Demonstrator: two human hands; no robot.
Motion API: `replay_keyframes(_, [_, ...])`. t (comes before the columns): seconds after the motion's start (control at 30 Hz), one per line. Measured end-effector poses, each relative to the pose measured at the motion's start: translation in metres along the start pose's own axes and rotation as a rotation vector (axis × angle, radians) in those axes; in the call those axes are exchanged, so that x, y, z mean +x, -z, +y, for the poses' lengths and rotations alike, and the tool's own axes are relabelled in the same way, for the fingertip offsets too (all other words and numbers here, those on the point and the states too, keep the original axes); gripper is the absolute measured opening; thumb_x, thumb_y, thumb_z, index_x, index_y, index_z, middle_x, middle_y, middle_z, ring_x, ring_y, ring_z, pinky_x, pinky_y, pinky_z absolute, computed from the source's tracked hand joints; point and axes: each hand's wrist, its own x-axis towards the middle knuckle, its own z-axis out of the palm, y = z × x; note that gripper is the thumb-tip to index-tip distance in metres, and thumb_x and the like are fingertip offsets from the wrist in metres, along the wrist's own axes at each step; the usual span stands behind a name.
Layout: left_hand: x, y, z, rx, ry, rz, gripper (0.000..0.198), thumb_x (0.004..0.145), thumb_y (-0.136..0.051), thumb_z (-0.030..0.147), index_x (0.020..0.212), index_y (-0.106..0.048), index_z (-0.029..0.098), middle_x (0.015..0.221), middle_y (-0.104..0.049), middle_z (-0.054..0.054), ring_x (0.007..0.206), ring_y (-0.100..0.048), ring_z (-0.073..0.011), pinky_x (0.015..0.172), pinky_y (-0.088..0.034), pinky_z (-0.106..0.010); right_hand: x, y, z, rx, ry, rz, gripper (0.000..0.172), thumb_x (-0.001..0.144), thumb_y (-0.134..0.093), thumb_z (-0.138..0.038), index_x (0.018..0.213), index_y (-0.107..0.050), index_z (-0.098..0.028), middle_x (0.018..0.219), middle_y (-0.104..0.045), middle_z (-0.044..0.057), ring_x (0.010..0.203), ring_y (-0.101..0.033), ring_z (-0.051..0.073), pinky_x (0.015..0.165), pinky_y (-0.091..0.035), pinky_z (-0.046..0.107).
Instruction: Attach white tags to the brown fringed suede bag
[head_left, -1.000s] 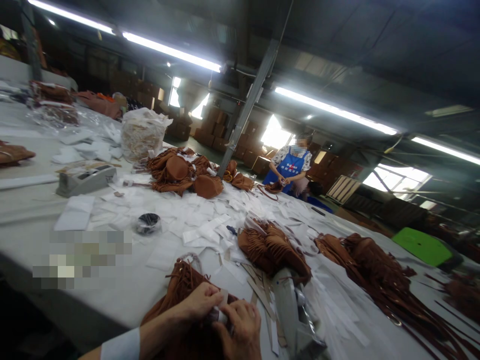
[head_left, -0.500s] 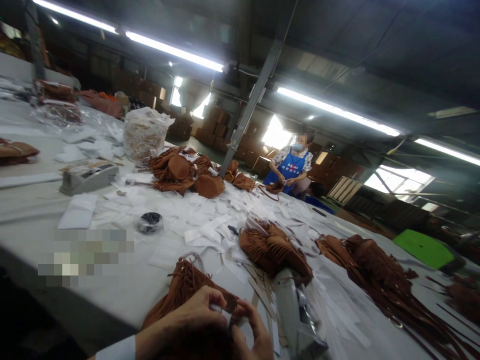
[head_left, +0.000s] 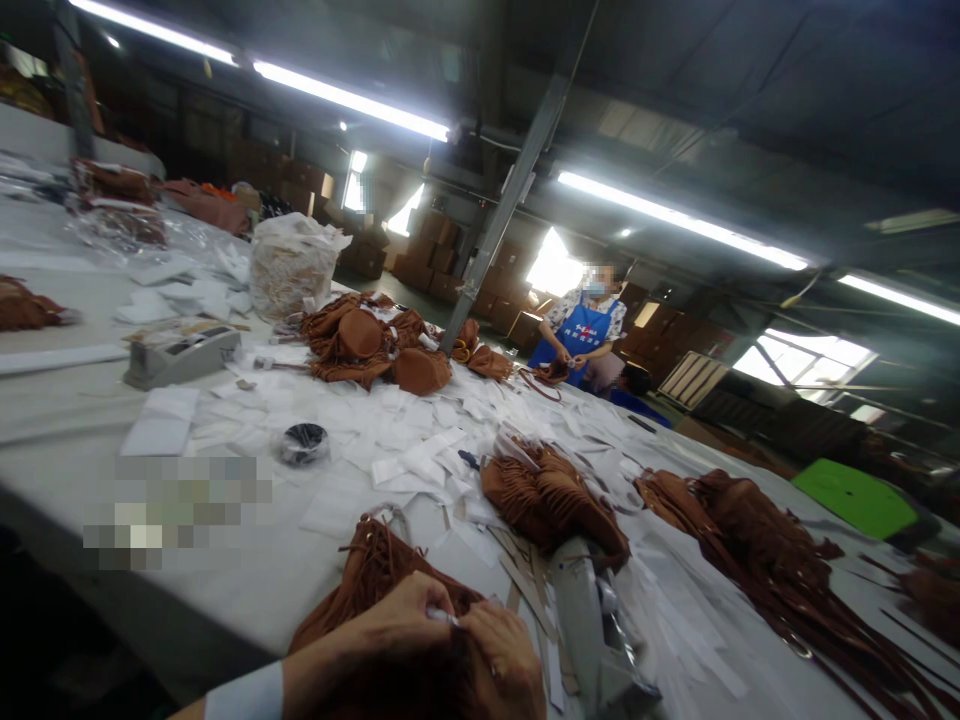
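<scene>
1. My left hand (head_left: 397,625) is at the bottom edge of the view with its fingers curled. Thumb and fingertips are pinched on a small white slip (head_left: 439,617).
2. My right hand (head_left: 504,662) is just beside it, knuckles up and fingers bent in towards the same slip. Its fingertips are hidden, so I cannot tell whether it grips the slip or only touches it.
3. Both hands rest on a brown fringed bag (head_left: 375,575), which lies at the near edge of the white table (head_left: 67,440) with its fringe spilling towards me.
4. A grey tape dispenser (head_left: 589,625) stands just right of my right hand.
5. Beyond it lies another fringed bag (head_left: 555,495), and a long heap of fringed bags (head_left: 742,530) lies farther right.
6. Loose white paper slips (head_left: 420,455) litter the middle of the table, around a black tape roll (head_left: 304,443).
7. A second tape dispenser (head_left: 180,352) stands to the left.
8. At the far end, a co-worker in a blue apron (head_left: 581,335) stands handling a brown piece.
</scene>
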Motion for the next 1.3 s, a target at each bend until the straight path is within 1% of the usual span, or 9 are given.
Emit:
replay_keyframes(0.2, [0.003, 0.008, -0.004, -0.152, 0.096, -0.081, 0.033, 0.054, -0.073, 0.037, 0.072, -0.067, 0.010, 0.057, -0.055, 0.001, 0.050, -0.042, -0.0091, 0.047, -0.030, -0.020, -0.023, -0.010, 0.015, -0.179, 0.203, -0.024, 0.038, 0.086, -0.044, -0.005, 0.118, -0.059, -0.018, 0.106, -0.070, 0.007, 0.103, -0.064, 0.023, 0.085, -0.051, 0.036])
replay_keyframes(0.4, [-0.007, 0.012, 0.005, -0.265, 0.141, -0.112, 0.038, 0.058, -0.067, 0.040, 0.085, -0.061, 0.014, 0.066, -0.057, 0.000, 0.051, -0.047, -0.0116, 0.037, -0.030, -0.017, -0.037, -0.021, 0.023, -0.411, 0.268, -0.024, 0.054, 0.083, -0.042, -0.007, 0.136, -0.046, -0.014, 0.124, -0.063, 0.011, 0.117, -0.056, 0.028, 0.094, -0.042, 0.043])
replay_keyframes(0.63, [-0.004, -0.013, 0.004, -0.151, 0.091, 0.007, 0.038, 0.059, -0.065, 0.044, 0.081, -0.055, 0.014, 0.060, -0.054, 0.001, 0.044, -0.044, -0.0107, 0.035, -0.027, -0.018, -0.066, -0.036, 0.007, -0.420, -0.078, 0.035, 0.059, 0.087, -0.030, -0.006, 0.141, -0.043, -0.026, 0.136, -0.054, 0.009, 0.125, -0.049, 0.031, 0.104, -0.026, 0.055])
replay_keyframes(0.77, [0.004, -0.023, -0.009, -0.099, 0.022, 0.021, 0.028, 0.060, -0.056, 0.036, 0.079, -0.053, 0.015, 0.058, -0.052, 0.004, 0.047, -0.042, -0.0098, 0.043, -0.031, -0.020, -0.085, 0.011, 0.044, -0.400, -0.319, 0.154, 0.046, 0.093, -0.038, -0.025, 0.138, -0.046, -0.021, 0.139, -0.049, 0.014, 0.127, -0.046, 0.034, 0.104, -0.032, 0.058])
replay_keyframes(0.9, [0.013, -0.026, -0.025, -0.104, -0.058, -0.006, 0.023, 0.063, -0.057, 0.032, 0.078, -0.055, 0.014, 0.065, -0.057, 0.002, 0.062, -0.049, -0.0130, 0.059, -0.035, -0.022, -0.115, 0.091, 0.105, -0.227, -0.999, 0.356, 0.063, 0.088, -0.040, -0.057, 0.127, -0.057, -0.010, 0.131, -0.056, 0.019, 0.124, -0.048, 0.034, 0.103, -0.040, 0.048])
replay_keyframes(0.97, [0.015, -0.027, -0.029, -0.117, -0.034, -0.010, 0.025, 0.063, -0.057, 0.034, 0.079, -0.055, 0.014, 0.064, -0.057, 0.002, 0.061, -0.049, -0.0136, 0.059, -0.034, -0.023, -0.126, 0.119, 0.129, -0.181, -1.171, 0.338, 0.071, 0.081, -0.037, -0.066, 0.112, -0.066, -0.009, 0.119, -0.063, 0.021, 0.115, -0.055, 0.038, 0.096, -0.044, 0.047])
replay_keyframes(1.03, [0.016, -0.029, -0.031, -0.140, -0.021, -0.006, 0.027, 0.063, -0.058, 0.036, 0.078, -0.055, 0.015, 0.063, -0.056, 0.002, 0.060, -0.048, -0.0138, 0.058, -0.034, -0.023, -0.131, 0.133, 0.145, -0.135, -1.228, 0.273, 0.069, 0.076, -0.037, -0.070, 0.089, -0.073, -0.013, 0.095, -0.072, 0.018, 0.097, -0.063, 0.038, 0.083, -0.050, 0.044])
replay_keyframes(1.13, [0.014, -0.031, -0.030, -0.138, -0.051, 0.004, 0.028, 0.065, -0.058, 0.038, 0.081, -0.055, 0.014, 0.064, -0.056, 0.002, 0.061, -0.048, -0.0138, 0.058, -0.033, -0.023, -0.129, 0.136, 0.157, -0.036, -1.242, 0.190, 0.063, 0.070, -0.043, -0.074, 0.063, -0.072, -0.017, 0.066, -0.070, 0.010, 0.075, -0.066, 0.033, 0.065, -0.048, 0.036])
replay_keyframes(1.3, [0.012, -0.035, -0.026, -0.133, -0.034, 0.005, 0.031, 0.065, -0.061, 0.041, 0.079, -0.055, 0.014, 0.064, -0.057, 0.002, 0.060, -0.047, -0.0136, 0.056, -0.032, -0.023, -0.121, 0.132, 0.163, 0.100, -1.213, 0.177, 0.056, 0.057, -0.056, -0.069, 0.053, -0.069, -0.015, 0.057, -0.066, 0.007, 0.063, -0.063, 0.028, 0.055, -0.043, 0.030])
